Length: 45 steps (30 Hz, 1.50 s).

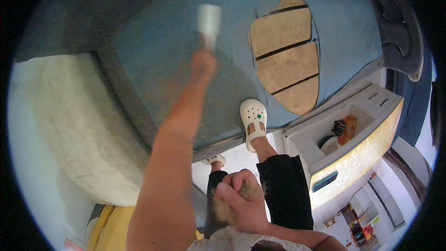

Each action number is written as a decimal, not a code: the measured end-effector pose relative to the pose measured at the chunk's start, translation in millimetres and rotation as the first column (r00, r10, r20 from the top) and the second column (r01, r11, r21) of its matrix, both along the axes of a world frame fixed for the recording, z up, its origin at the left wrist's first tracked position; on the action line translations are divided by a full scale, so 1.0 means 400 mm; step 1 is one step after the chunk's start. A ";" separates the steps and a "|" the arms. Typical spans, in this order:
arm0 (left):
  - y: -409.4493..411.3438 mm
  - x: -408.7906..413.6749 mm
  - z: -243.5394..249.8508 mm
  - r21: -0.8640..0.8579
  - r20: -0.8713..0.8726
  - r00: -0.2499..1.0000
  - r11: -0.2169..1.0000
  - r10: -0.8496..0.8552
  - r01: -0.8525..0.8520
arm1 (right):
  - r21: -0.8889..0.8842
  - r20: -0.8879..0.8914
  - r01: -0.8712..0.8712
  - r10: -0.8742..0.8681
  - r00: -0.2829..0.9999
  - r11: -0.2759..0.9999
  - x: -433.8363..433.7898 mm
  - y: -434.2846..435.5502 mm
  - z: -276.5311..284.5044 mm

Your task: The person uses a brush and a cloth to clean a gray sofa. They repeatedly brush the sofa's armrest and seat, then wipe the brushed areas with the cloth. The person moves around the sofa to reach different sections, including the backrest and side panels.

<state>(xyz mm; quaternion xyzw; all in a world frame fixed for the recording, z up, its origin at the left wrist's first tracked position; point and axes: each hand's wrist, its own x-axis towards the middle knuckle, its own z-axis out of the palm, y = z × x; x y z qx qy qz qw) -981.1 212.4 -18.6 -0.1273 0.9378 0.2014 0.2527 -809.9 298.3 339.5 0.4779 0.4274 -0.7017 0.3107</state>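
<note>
My left hand (204, 63), blurred by motion, reaches far forward over worn blue fabric (223, 87). Its fingers are closed on a white object (209, 19), too blurred to name, wide at its far end. Close to my body, my right hand (244, 198) is closed round a clump of tan fibrous material (249, 190). Ahead and to the right, a ragged opening in the fabric shows wooden slats (287, 59) with dark gaps between them. One foot in a white clog (253, 118) rests on the fabric's near edge.
The other white clog (216, 160) is lower, near a pale floor. At right stands a white cabinet (303, 139) with an open compartment holding small items, a phone-like dark object (325, 181) on its glossy side. A pale padded surface (80, 129) lies left, dark carved furniture (400, 31) far right.
</note>
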 end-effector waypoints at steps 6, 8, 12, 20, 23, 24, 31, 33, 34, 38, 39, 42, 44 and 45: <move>0.050 0.138 0.025 0.238 -0.127 0.923 0.892 -0.364 0.384 | -0.028 -0.082 -0.049 0.046 0.996 0.998 -0.007 -0.023 0.024; -0.083 0.089 0.083 0.187 -0.175 0.979 0.980 0.104 -0.070 | 0.026 -0.052 -0.058 0.059 0.997 0.998 -0.021 0.008 0.023; -0.431 -0.077 0.094 -0.114 -0.141 0.835 0.829 0.531 -0.547 | 0.009 0.004 -0.063 0.063 0.998 0.998 -0.018 0.063 0.013; 0.117 -0.239 0.010 -0.004 -0.039 0.996 0.996 -0.084 0.084 | -0.020 0.030 0.140 -0.139 0.990 0.990 -0.040 0.065 0.011; 0.123 -0.143 0.057 0.214 0.020 0.903 0.884 -0.428 0.415 | -0.086 -0.001 0.064 -0.064 0.998 0.994 -0.066 0.027 0.030; 0.111 -0.086 0.117 0.254 0.028 0.856 0.832 -0.516 0.493 | -0.082 -0.008 0.016 -0.017 1.000 0.997 -0.074 0.024 0.038; -0.296 -0.074 0.095 0.047 -0.165 0.888 0.903 0.429 -0.427 | -0.065 0.060 0.145 -0.141 0.988 0.987 -0.058 0.045 0.045; -0.245 -0.067 0.056 0.036 -0.102 0.930 0.936 0.353 -0.351 | -0.066 0.098 0.170 -0.163 0.982 0.983 -0.040 0.046 0.028; -0.155 -0.021 0.005 -0.024 -0.155 0.969 0.980 0.193 -0.199 | -0.053 0.103 0.162 -0.156 0.982 0.985 -0.037 0.039 0.030; 0.145 0.122 0.060 0.143 0.099 0.917 0.917 -0.387 0.372 | -0.060 0.056 0.085 -0.082 0.995 0.995 -0.041 0.002 0.043; 0.147 0.124 0.079 0.149 0.163 0.862 0.876 -0.479 0.459 | -0.089 0.012 0.055 -0.054 0.998 0.995 -0.045 -0.004 0.041; 0.043 0.117 0.012 0.079 -0.051 0.844 0.840 -0.534 0.536 | -0.156 -0.069 0.050 -0.061 0.996 0.986 -0.038 -0.015 0.045; -0.040 0.042 0.046 -0.039 -0.239 0.871 0.900 -0.430 0.433 | -0.125 -0.026 0.100 -0.104 0.994 0.987 -0.037 -0.003 0.050; -0.099 -0.023 0.047 -0.067 -0.160 0.946 0.960 -0.281 0.273 | -0.113 -0.004 0.110 -0.111 0.994 0.987 -0.032 0.002 0.052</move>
